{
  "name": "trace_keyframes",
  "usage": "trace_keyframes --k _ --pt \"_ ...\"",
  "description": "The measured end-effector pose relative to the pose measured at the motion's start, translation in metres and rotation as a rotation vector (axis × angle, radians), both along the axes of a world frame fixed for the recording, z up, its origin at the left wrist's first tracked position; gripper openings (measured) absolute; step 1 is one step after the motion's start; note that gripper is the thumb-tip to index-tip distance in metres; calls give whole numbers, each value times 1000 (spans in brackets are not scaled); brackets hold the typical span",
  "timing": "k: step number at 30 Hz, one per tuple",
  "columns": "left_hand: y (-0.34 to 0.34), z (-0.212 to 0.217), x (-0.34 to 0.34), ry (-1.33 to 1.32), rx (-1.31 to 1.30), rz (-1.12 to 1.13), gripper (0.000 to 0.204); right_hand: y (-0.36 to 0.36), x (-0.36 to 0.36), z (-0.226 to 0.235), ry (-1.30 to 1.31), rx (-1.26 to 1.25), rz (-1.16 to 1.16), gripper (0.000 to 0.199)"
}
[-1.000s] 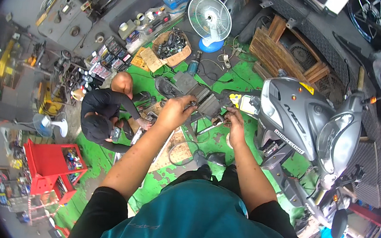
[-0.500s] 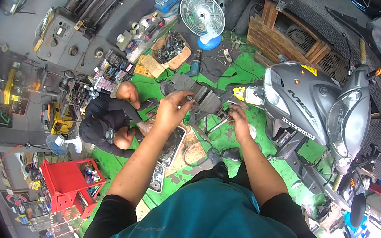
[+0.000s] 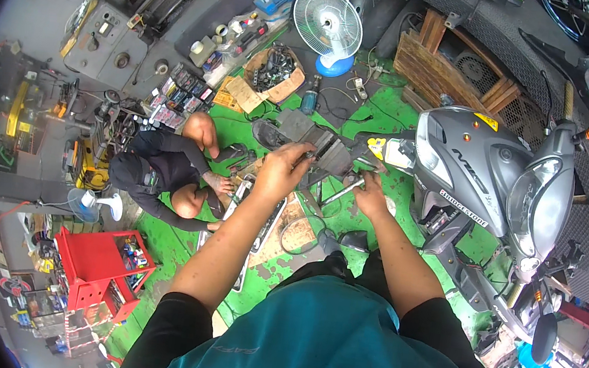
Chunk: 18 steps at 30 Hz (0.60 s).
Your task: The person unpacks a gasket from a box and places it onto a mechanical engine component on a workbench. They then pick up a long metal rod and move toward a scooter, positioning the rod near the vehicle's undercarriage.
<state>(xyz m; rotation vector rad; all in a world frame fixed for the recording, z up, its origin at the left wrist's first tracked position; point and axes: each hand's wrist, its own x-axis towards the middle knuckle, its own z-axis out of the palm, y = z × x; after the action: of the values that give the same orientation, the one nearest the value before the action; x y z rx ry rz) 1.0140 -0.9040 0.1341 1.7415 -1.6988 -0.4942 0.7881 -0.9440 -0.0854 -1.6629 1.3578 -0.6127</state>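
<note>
A dark grey bench vise (image 3: 299, 127) stands in front of me, its jaws toward the right. My left hand (image 3: 284, 171) is at its near left side, fingers pinched on a small metal part (image 3: 309, 155) whose kind I cannot make out. On the right, my right hand (image 3: 371, 196) is closed around the upper end of a shiny metal bar (image 3: 341, 192), which slants down to the left beside the vise. The fingers partly hide where the bar meets the vise.
Left of me a person in black (image 3: 157, 167) crouches, hands near a tool case. A grey scooter (image 3: 488, 167) stands to the right. Beyond the vise are a drill (image 3: 310, 98), a cardboard box of parts (image 3: 288, 89) and a fan (image 3: 335, 66). A red tool cart (image 3: 90, 262) stands lower left.
The view has shifted slightly. The crouching person's hands have spread over the tool case. My left hand still pinches the small part and my right hand stays on the bar.
</note>
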Motion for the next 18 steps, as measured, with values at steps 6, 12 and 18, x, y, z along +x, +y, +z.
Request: trace_keyframes --k 6,12,18 --pt "0 -6 -2 23 -17 -8 22 41 -5 11 -247 386 369 46" --pt "2 2 -2 1 -12 -5 23 29 -23 91 -569 168 219 44" --pt "4 0 1 3 -28 -9 24 -17 -13 58 -212 -56 -69 48"
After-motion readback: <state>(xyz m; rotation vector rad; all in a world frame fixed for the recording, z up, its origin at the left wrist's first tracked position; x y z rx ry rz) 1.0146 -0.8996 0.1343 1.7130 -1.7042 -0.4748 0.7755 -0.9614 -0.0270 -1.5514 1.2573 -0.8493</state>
